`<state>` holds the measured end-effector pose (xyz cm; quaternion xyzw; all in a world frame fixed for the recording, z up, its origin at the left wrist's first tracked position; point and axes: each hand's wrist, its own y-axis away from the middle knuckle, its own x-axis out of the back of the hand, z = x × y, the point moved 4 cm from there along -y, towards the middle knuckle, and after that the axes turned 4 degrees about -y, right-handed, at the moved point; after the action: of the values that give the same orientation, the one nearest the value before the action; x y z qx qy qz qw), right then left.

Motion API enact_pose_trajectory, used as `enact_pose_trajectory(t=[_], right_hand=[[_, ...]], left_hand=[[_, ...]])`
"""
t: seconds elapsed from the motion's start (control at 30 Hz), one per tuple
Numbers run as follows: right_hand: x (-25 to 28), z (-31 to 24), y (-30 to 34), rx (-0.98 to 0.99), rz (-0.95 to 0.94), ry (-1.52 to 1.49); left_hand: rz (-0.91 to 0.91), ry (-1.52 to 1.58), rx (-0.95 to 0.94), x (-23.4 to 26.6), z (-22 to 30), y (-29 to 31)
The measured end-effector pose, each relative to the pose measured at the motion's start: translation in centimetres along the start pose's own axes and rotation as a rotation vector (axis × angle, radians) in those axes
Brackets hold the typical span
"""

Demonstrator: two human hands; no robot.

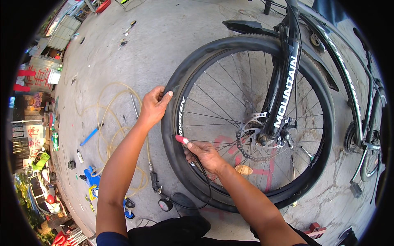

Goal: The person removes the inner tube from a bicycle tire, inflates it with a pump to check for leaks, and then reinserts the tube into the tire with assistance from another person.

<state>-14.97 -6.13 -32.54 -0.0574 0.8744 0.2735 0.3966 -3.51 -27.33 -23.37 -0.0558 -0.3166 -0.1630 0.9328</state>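
The front wheel of a black bicycle (pixel 292 78) fills the middle, still in its fork. Smooth black rubber that looks like an inner tube (pixel 168 119) bulges along the wheel's left side, outside the rim. My left hand (pixel 155 105) is closed on it at the upper left, thumb on top. Lower down, my right hand (pixel 204 156) pinches a red-ended air chuck (pixel 182 140) against the inner side of the rim. From it a black hose (pixel 210 186) loops down to an inflator with a round gauge (pixel 165 204), lying on the ground. The valve is hidden.
A clear yellowish air hose (pixel 111 96) lies coiled at left. Around it are a blue-handled tool (pixel 89 136), a small white bottle (pixel 79 156) and a blue tool (pixel 92 178). My shoe (pixel 183 203) stands just below the wheel. Stalls and clutter line the far left.
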Motion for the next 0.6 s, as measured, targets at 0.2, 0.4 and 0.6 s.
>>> enact_pose_trajectory(t=[0.2,0.4,0.6], right_hand=[[0.0,0.1,0.0,0.009,0.002,-0.023],[-0.1,0.3,0.0,0.042,-0.007,-0.028],[-0.1,0.4,0.1,0.042,-0.005,0.014]], left_hand=[[-0.069,-0.115,0.041,0.5,-0.1,-0.6],[-0.027,-0.157,0.029,-0.3,0.8,-0.5],[-0.01,-0.297,0.004,0.1,1.5,-1.0]])
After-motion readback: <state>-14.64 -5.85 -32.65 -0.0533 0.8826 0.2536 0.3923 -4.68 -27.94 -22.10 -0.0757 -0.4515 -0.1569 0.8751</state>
